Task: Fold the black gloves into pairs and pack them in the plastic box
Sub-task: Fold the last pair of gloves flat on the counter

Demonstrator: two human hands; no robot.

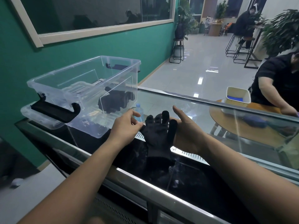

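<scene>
glass countertop (202, 113) w/ flat black glove (157, 135), clear plastic box (84, 78) nearby

One plastic box (53, 94), one lid (34, 118), one glove bundle (116, 101), one spread glove (157, 134), one bottle (139, 111)

Glass counter (210, 110) right under me, and through it I can see a small water bottle (139, 110) with a blue cap. Green wall (97, 46) on my left, with a long window (97, 12) in a pale frame. Across the counter a person in a black shirt (275, 81) leans on a round wooden table (262, 108). A white bin (237, 94) sits there with something blue inside. Beyond that, shiny tiled floor (202, 62), a potted plant (184, 18) on a black stool (178, 39), tall stools (237, 49) at the right, and someone in black (244, 23) seated on one.
</scene>
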